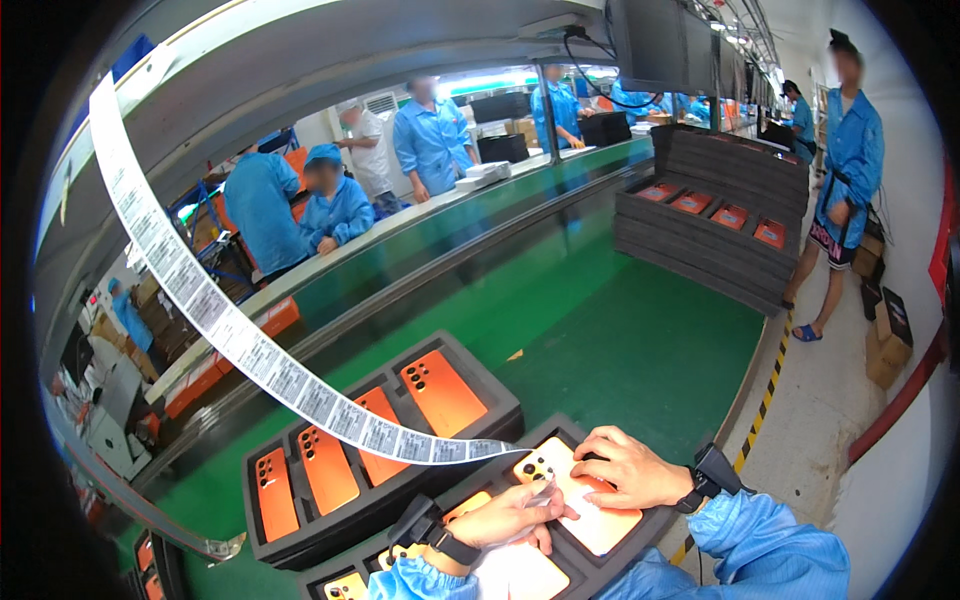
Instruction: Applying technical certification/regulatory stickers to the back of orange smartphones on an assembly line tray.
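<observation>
Half open, the right hand (632,472) is touching a phone (607,520) by the tray's (655,522) right edge; the left hand (508,517) is curling, hold unclear.

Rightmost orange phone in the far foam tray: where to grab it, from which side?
By its two long edges, clear of the camera lenses, probably from above and the right. The phone lies back-up in a recess of the foam tray, so a low approach looks blocked; the label strip passes by its near end.
</observation>
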Demonstrator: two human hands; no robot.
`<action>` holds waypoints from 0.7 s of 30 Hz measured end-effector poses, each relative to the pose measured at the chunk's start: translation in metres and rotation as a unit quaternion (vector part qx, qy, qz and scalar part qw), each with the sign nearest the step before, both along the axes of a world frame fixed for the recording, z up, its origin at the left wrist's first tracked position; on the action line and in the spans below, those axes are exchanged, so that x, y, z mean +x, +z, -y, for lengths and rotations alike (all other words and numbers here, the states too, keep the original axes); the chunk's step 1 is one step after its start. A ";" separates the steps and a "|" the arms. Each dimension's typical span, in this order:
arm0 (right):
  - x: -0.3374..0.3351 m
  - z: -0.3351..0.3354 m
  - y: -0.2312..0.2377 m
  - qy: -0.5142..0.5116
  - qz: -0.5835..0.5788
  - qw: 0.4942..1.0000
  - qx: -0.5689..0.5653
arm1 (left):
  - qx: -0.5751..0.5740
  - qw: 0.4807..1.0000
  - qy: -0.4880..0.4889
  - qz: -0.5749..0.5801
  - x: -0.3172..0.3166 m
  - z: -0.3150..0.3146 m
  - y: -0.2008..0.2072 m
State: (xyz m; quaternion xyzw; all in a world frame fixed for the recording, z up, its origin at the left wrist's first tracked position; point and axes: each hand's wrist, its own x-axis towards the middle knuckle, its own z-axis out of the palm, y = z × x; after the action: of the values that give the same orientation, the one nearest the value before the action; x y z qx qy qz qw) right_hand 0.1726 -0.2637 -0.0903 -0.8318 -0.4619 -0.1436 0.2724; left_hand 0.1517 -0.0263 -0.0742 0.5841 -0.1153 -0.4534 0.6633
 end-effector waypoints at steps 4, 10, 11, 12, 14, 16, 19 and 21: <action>0.003 -0.002 0.000 -0.009 0.035 0.999 -0.012 | -0.011 0.999 -0.014 0.044 0.007 0.001 -0.009; 0.002 -0.008 0.005 -0.015 0.066 0.997 -0.027 | -0.033 0.998 -0.005 0.047 0.008 0.000 -0.017; 0.004 -0.008 0.007 -0.016 0.069 0.996 -0.052 | -0.028 0.998 -0.003 0.057 0.007 0.000 -0.015; 0.006 -0.010 0.011 -0.018 0.073 0.994 -0.075 | -0.022 0.998 0.000 0.066 0.005 -0.001 -0.013; 0.005 -0.016 0.028 -0.010 0.070 0.994 -0.087 | -0.025 0.997 0.013 0.066 -0.007 -0.013 -0.002; 0.008 -0.034 0.047 0.012 0.122 0.989 -0.080 | 0.055 0.988 -0.050 0.134 -0.026 -0.040 0.024; 0.011 -0.065 0.064 0.057 0.161 0.984 -0.047 | 0.146 0.975 0.091 0.138 -0.080 -0.101 0.099; 0.020 -0.088 0.068 0.082 0.166 0.982 -0.039 | 0.212 0.943 0.196 0.163 -0.114 -0.161 0.127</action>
State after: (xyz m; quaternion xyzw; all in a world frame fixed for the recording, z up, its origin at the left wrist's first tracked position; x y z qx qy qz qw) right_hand 0.1927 -0.1760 -0.0226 -0.7654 -0.5728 -0.2385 0.1708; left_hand 0.0382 0.1343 0.0527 0.7880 -0.0065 -0.2265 0.5724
